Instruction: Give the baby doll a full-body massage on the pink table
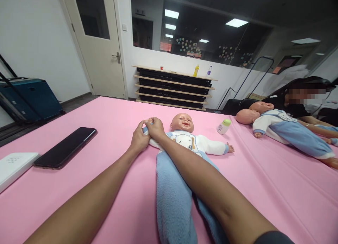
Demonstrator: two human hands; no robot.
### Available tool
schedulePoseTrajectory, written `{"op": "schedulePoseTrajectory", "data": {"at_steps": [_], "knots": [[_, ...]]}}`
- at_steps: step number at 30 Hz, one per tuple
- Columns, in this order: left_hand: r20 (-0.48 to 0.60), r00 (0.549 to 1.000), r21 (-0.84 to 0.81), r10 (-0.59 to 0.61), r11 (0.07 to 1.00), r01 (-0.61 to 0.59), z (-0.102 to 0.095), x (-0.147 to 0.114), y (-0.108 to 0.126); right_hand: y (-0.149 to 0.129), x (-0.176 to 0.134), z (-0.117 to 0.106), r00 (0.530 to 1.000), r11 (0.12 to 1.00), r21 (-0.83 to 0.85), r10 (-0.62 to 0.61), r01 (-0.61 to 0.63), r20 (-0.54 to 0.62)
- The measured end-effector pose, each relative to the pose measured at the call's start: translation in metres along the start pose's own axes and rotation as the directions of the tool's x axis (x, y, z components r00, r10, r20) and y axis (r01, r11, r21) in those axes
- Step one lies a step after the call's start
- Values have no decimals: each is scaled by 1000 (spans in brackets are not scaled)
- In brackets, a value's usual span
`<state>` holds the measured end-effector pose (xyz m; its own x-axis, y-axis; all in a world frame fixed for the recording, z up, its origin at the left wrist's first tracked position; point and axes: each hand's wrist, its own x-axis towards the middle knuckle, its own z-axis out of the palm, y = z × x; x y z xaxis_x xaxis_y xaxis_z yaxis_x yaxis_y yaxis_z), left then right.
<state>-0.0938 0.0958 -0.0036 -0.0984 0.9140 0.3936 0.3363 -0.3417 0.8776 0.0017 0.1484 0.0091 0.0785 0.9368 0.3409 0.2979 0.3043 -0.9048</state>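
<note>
A baby doll (182, 122) in a white top and blue fleece trousers lies on its back on the pink cloth (118, 209). Both of my hands are closed around the doll's hand and blue cuff, on the arm at the left of the view. My left hand (140, 136) grips from the left side. Crossing over the doll's body, my right hand (156, 128) pinches the same small hand from the right. The doll's other arm stretches out to the right with its fingers spread. My fingers partly hide the held hand.
A white bottle with a green cap (224, 126) stands right of the doll. At left lie a black phone (67, 147) and a white box (16, 166). More dolls (285, 128) lie at right near another person (298, 96). Stacked shelves (174, 85) stand behind the table.
</note>
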Motion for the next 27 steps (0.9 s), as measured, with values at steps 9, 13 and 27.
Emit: {"op": "schedulePoseTrajectory", "data": {"at_steps": [9, 13, 27], "knots": [[7, 1000, 16, -11, 1000, 11, 1, -1, 1, 4, 5, 1, 998, 996, 77, 46, -49, 41], [-17, 999, 12, -49, 999, 49, 1, 0, -1, 4, 5, 4, 980, 929, 356, 36, -105, 195], [-10, 1000, 0, -28, 1000, 28, 3, 1, -10, 13, 12, 6, 955, 755, 600, 119, -266, 273]]}}
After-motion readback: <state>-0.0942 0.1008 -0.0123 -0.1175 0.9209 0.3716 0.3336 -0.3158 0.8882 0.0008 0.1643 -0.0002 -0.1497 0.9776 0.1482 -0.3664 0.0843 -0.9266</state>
